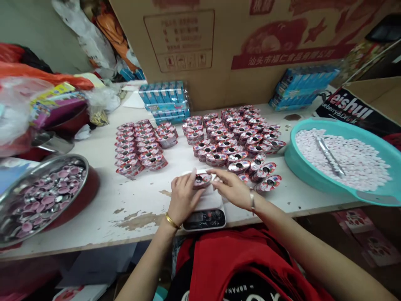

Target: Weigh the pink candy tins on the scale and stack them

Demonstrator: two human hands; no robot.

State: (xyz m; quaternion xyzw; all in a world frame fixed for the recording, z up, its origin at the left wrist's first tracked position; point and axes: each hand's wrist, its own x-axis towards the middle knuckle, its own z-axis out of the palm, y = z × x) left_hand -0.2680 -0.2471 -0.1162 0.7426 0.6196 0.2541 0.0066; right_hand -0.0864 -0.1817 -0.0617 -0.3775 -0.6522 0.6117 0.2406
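Observation:
A small oval printed tin [203, 179] sits on a white digital kitchen scale [206, 209] at the table's near edge. My left hand [183, 196] pinches the tin's left side, fingers curled on it. My right hand [230, 188] reaches across from the right, its fingertips touching the tin's right end. Rows of the same tins [236, 138] stand on the table behind the scale, with a second group [140, 146] to the left.
A teal basin [371, 194] of small white tablets with metal tongs [328, 154] lies at right. A metal tray [8, 225] of pink lids sits at left. Blue packs [166, 102] and a big cardboard box [250, 42] stand at the back.

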